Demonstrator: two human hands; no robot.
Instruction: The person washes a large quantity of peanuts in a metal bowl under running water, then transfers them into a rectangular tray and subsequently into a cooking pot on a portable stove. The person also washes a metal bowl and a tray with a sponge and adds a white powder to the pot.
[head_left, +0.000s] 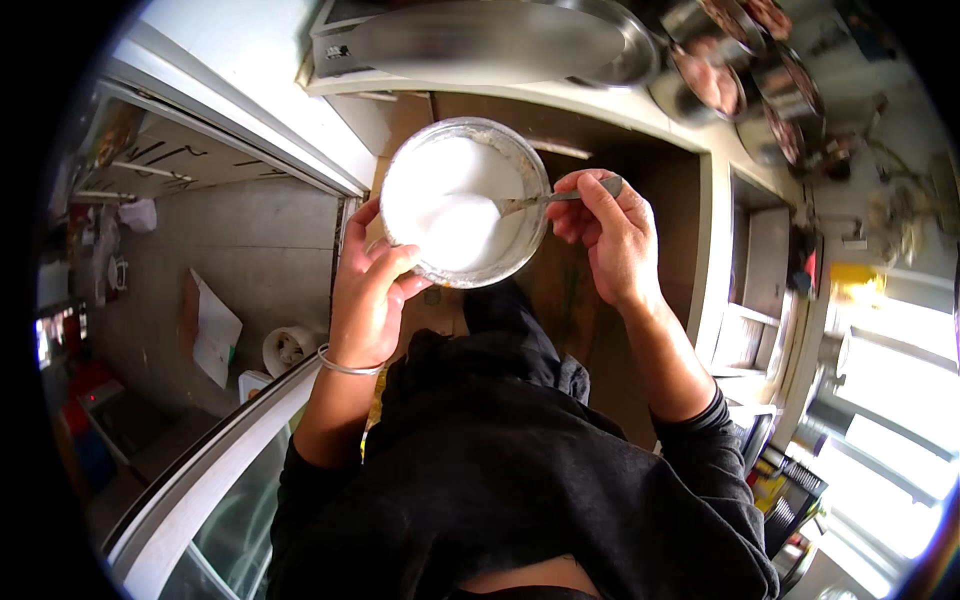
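Note:
A round bowl hangs in the air before my chest, held from its left side by my left hand, thumb over the rim. White powder or a pale liquid fills much of it; glare hides which. My right hand grips the handle of a metal spoon between thumb and fingers. The spoon's bowl end carries a white heap and sits inside the bowl's rim. Pale residue coats the inner wall near the top right.
A counter runs along the far side, bearing a large metal basin and several metal pots, some with raw meat. A sliding door or window frame stands at left. Beyond it lie a white bucket and a board on the floor.

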